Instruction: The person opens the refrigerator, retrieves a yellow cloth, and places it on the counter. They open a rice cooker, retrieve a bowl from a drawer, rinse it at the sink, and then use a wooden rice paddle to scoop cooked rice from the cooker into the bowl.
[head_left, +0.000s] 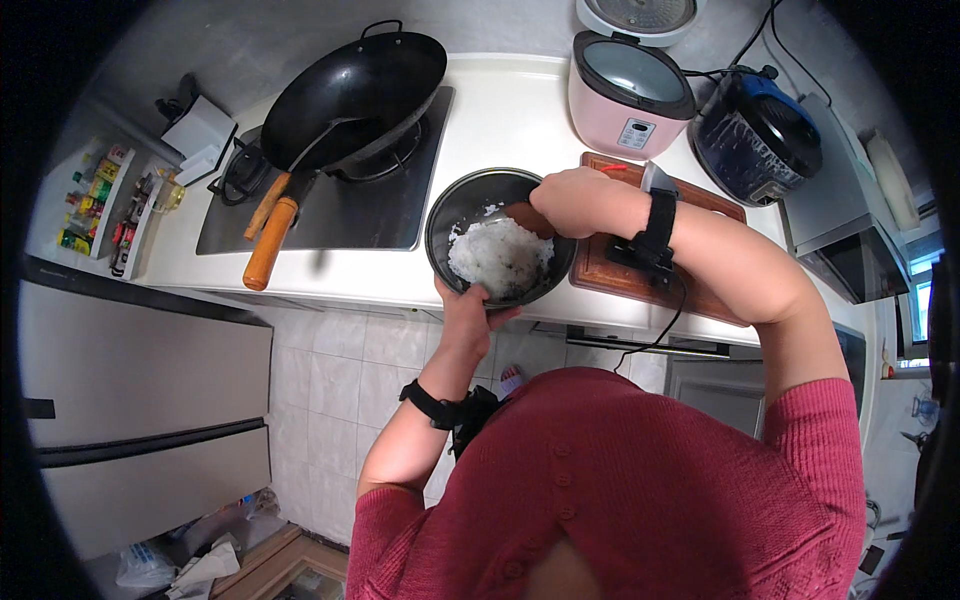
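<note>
My left hand (469, 315) grips the near rim of a dark round pot (442, 195) at the counter's front edge. White cooked rice (499, 255) lies in the pot, with loose grains stuck to its inner wall. Over the pot's right side, my right hand (574, 202) is closed on a brown utensil (529, 217), seemingly a rice paddle, whose lower part reaches to the rice. Right of the pot lies a wooden cutting board (701, 296), partly under my right forearm. A knife blade (658, 178) and a red strip (613, 167) show at the board's far side.
A black wok (360, 82) with a metal turner (319, 146) stands on the gas hob (360, 225) at left, wooden handles jutting forward. Behind the board are a pink rice cooker (607, 120) and a dark cooker (750, 142). A black cable (679, 319) hangs from my right wrist strap.
</note>
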